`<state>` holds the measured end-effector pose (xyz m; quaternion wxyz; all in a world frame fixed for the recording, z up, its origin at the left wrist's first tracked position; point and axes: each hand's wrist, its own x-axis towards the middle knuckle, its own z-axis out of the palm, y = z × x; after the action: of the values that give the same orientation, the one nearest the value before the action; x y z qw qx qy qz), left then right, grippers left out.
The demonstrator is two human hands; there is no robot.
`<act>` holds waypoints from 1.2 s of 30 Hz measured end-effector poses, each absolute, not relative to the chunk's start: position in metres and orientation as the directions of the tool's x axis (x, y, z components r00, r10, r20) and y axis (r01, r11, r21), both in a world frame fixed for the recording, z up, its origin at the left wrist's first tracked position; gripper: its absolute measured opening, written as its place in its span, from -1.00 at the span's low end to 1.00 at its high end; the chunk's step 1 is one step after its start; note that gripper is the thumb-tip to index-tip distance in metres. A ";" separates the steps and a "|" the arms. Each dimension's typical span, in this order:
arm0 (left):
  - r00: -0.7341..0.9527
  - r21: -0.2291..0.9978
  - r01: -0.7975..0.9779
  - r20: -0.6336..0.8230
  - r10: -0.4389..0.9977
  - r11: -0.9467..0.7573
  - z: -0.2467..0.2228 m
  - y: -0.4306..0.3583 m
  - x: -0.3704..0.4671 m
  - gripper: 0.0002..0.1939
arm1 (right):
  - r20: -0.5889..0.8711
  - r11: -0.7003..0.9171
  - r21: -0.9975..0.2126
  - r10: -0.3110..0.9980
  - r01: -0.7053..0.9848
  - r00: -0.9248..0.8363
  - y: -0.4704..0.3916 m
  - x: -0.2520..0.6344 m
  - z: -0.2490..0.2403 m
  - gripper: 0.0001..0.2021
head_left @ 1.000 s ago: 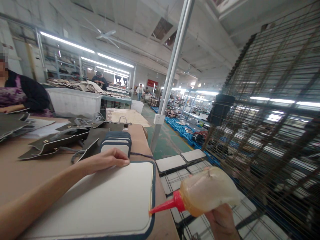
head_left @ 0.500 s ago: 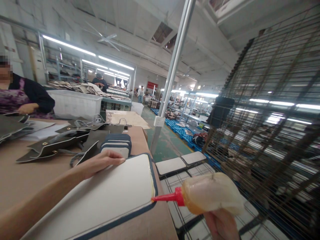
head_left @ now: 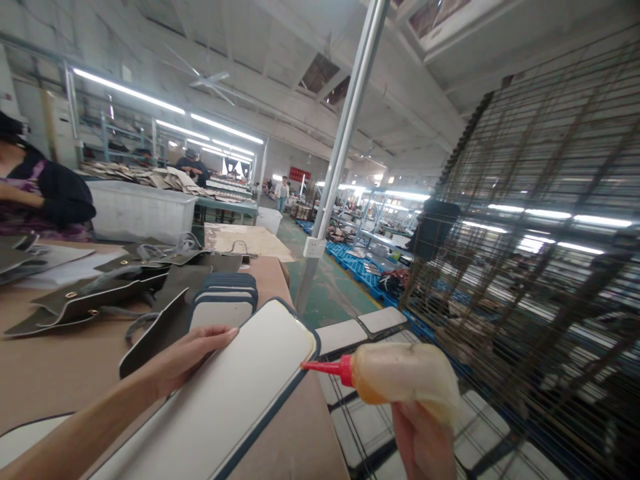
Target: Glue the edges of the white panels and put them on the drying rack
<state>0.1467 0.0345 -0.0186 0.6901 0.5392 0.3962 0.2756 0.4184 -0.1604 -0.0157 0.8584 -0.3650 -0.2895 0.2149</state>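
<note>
My left hand [head_left: 200, 350] grips the upper left edge of a white panel [head_left: 235, 387] with a dark blue border, thumb on its face. The panel slants across the brown table [head_left: 300, 427]. My right hand [head_left: 423, 433] is closed round a translucent bottle [head_left: 405, 377] of amber liquid. The bottle's red nozzle [head_left: 325, 368] points left, its tip at the panel's right edge near the rounded corner. A thin yellowish line shows near that corner. Behind my left hand lies a stack of similar panels [head_left: 223, 310].
Dark green leather pieces [head_left: 85, 300] with grey handles lie at the left. A person [head_left: 45, 187] sits beyond them near a white bin [head_left: 140, 210]. Right are a metal pole [head_left: 345, 133], a wire rack [head_left: 525, 200] and white panels [head_left: 383, 321] on wire mesh.
The panel has turned, its far corner now pointing more to the right. The nozzle tip has moved up and along the panel's right edge. The seated person's arm is raised.
</note>
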 end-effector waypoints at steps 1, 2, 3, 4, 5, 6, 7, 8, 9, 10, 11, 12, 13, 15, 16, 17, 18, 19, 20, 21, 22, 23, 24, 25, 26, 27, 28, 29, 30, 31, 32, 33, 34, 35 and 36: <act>0.531 0.958 0.031 -0.259 0.807 0.286 -0.019 0.033 0.147 -0.55 | 0.357 0.640 -0.754 0.584 -0.144 0.729 -0.158 0.420 -0.017 -0.41; 0.527 0.951 0.012 -0.270 0.806 0.310 -0.019 0.032 0.147 -0.55 | 0.369 0.639 -0.757 0.589 -0.135 0.719 -0.156 0.422 -0.017 -0.40; 0.522 0.944 -0.006 -0.278 0.807 0.329 -0.019 0.031 0.147 -0.55 | 0.374 0.640 -0.757 0.591 -0.133 0.715 -0.153 0.423 -0.017 -0.38; 0.515 0.942 -0.014 -0.281 0.810 0.336 -0.019 0.029 0.147 -0.55 | 0.372 0.643 -0.754 0.588 -0.136 0.719 -0.150 0.422 -0.017 -0.35; 0.507 0.940 -0.019 -0.285 0.814 0.342 -0.019 0.028 0.147 -0.55 | 0.365 0.646 -0.749 0.584 -0.143 0.725 -0.148 0.421 -0.016 -0.31; 0.501 0.937 -0.025 -0.291 0.815 0.350 -0.019 0.027 0.147 -0.55 | 0.359 0.649 -0.745 0.584 -0.153 0.728 -0.146 0.420 -0.015 -0.27; 0.498 0.933 -0.031 -0.296 0.815 0.357 -0.019 0.026 0.147 -0.55 | 0.353 0.650 -0.741 0.589 -0.166 0.727 -0.144 0.418 -0.014 -0.23; 0.500 0.930 -0.036 -0.300 0.813 0.365 -0.020 0.026 0.146 -0.55 | 0.348 0.649 -0.739 0.598 -0.180 0.722 -0.142 0.416 -0.014 -0.19; 0.505 0.928 -0.041 -0.301 0.809 0.370 -0.021 0.026 0.146 -0.55 | 0.343 0.642 -0.742 0.612 -0.194 0.713 -0.141 0.414 -0.015 -0.17; 0.516 0.927 -0.042 -0.300 0.802 0.374 -0.022 0.026 0.145 -0.56 | 0.337 0.635 -0.744 0.625 -0.207 0.704 -0.140 0.413 -0.017 -0.16; 0.531 0.927 -0.043 -0.294 0.795 0.372 -0.024 0.026 0.144 -0.57 | 0.333 0.631 -0.745 0.634 -0.217 0.698 -0.140 0.413 -0.019 -0.17; 0.547 0.929 -0.047 -0.283 0.788 0.366 -0.025 0.027 0.143 -0.58 | 0.331 0.627 -0.747 0.640 -0.221 0.694 -0.139 0.414 -0.022 -0.19; 0.558 0.931 -0.051 -0.274 0.784 0.361 -0.027 0.028 0.142 -0.58 | 0.335 0.619 -0.753 0.650 -0.221 0.682 -0.138 0.415 -0.026 -0.21; 0.568 0.932 -0.058 -0.265 0.779 0.359 -0.029 0.030 0.139 -0.58 | 0.357 0.604 -0.769 0.676 -0.208 0.645 -0.137 0.420 -0.034 -0.27; 0.567 0.930 -0.061 -0.266 0.780 0.362 -0.029 0.030 0.138 -0.58 | 0.372 0.599 -0.776 0.688 -0.199 0.623 -0.136 0.422 -0.038 -0.29; 0.565 0.927 -0.060 -0.274 0.778 0.370 -0.029 0.031 0.137 -0.57 | 0.384 0.594 -0.781 0.699 -0.191 0.603 -0.134 0.424 -0.041 -0.32; 0.562 0.923 -0.058 -0.285 0.777 0.381 -0.029 0.031 0.136 -0.56 | 0.393 0.592 -0.784 0.706 -0.186 0.589 -0.133 0.426 -0.044 -0.36; 0.561 0.918 -0.058 -0.294 0.774 0.392 -0.028 0.031 0.135 -0.55 | 0.399 0.592 -0.785 0.710 -0.184 0.581 -0.132 0.428 -0.047 -0.38; 0.559 0.914 -0.061 -0.303 0.772 0.402 -0.027 0.030 0.135 -0.54 | 0.401 0.592 -0.785 0.711 -0.184 0.577 -0.131 0.428 -0.049 -0.41; 0.553 0.909 -0.067 -0.309 0.774 0.411 -0.026 0.029 0.134 -0.52 | 0.401 0.591 -0.785 0.714 -0.187 0.574 -0.130 0.428 -0.050 -0.43; 0.545 0.906 -0.077 -0.312 0.778 0.417 -0.025 0.029 0.134 -0.51 | 0.399 0.590 -0.785 0.715 -0.190 0.575 -0.129 0.428 -0.051 -0.45; 0.536 0.903 -0.087 -0.313 0.784 0.420 -0.024 0.028 0.134 -0.51 | 0.395 0.588 -0.785 0.717 -0.194 0.574 -0.129 0.427 -0.051 -0.46; 0.525 0.904 -0.097 -0.309 0.793 0.417 -0.023 0.028 0.134 -0.51 | 0.393 0.586 -0.786 0.720 -0.199 0.572 -0.128 0.425 -0.051 -0.46; 0.517 0.905 -0.103 -0.307 0.799 0.413 -0.022 0.027 0.134 -0.51 | 0.392 0.583 -0.787 0.726 -0.203 0.565 -0.128 0.422 -0.051 -0.46; 0.512 0.907 -0.107 -0.302 0.804 0.408 -0.022 0.027 0.134 -0.51 | 0.388 0.579 -0.788 0.730 -0.209 0.562 -0.129 0.419 -0.050 -0.47; 0.511 0.908 -0.111 -0.298 0.807 0.405 -0.022 0.028 0.134 -0.51 | 0.378 0.574 -0.789 0.733 -0.217 0.565 -0.129 0.416 -0.048 -0.47; 0.511 0.908 -0.115 -0.295 0.807 0.404 -0.022 0.028 0.134 -0.51 | 0.362 0.567 -0.791 0.737 -0.231 0.571 -0.130 0.412 -0.046 -0.48; 0.511 0.906 -0.120 -0.294 0.808 0.406 -0.022 0.029 0.134 -0.50 | 0.339 0.559 -0.791 0.740 -0.250 0.581 -0.131 0.407 -0.045 -0.49; 0.511 0.904 -0.126 -0.294 0.808 0.409 -0.022 0.029 0.134 -0.49 | 0.314 0.551 -0.789 0.742 -0.272 0.593 -0.132 0.404 -0.043 -0.49; 0.509 0.902 -0.130 -0.296 0.808 0.413 -0.022 0.030 0.134 -0.48 | 0.295 0.548 -0.784 0.742 -0.291 0.602 -0.132 0.400 -0.043 -0.49; 0.507 0.900 -0.134 -0.297 0.809 0.415 -0.023 0.031 0.134 -0.48 | 0.286 0.549 -0.779 0.741 -0.303 0.607 -0.133 0.398 -0.043 -0.48; 0.504 0.899 -0.136 -0.299 0.810 0.416 -0.023 0.032 0.134 -0.48 | 0.285 0.551 -0.775 0.741 -0.308 0.608 -0.133 0.396 -0.044 -0.48; 0.504 0.899 -0.137 -0.298 0.811 0.415 -0.023 0.033 0.134 -0.48 | 0.288 0.554 -0.773 0.740 -0.309 0.608 -0.133 0.395 -0.046 -0.48; 0.503 0.901 -0.136 -0.296 0.812 0.413 -0.024 0.034 0.134 -0.49 | 0.292 0.557 -0.771 0.739 -0.308 0.607 -0.133 0.395 -0.048 -0.48; 0.503 0.902 -0.135 -0.294 0.813 0.409 -0.025 0.035 0.134 -0.50 | 0.294 0.559 -0.770 0.739 -0.308 0.606 -0.132 0.395 -0.051 -0.49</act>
<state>0.1341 0.0350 -0.0247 0.7463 0.4409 0.3844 0.3177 0.3952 -0.1322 -0.0506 0.8263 -0.3465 -0.3111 0.3169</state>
